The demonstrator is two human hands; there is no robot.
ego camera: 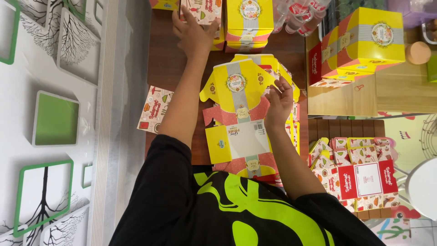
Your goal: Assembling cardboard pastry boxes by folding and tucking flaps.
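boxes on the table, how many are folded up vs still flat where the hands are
Folded yellow boxes: 3, one by the left hand at the far edge, two stacked at right
Flat stacks of box blanks: 2, one under the right hand, one at lower right
Loose flat sheet: 1
Total: 6

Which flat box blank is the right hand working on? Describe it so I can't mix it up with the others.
Start at the dark wooden table directly in front of the person. The unfolded yellow box blank lies on top of a pile there, with the right hand resting on its right edge. Unlike the assembled yellow boxes to the right and the red-and-white flat stack beyond the table, it is spread flat, with a grey centre band and a round emblem.
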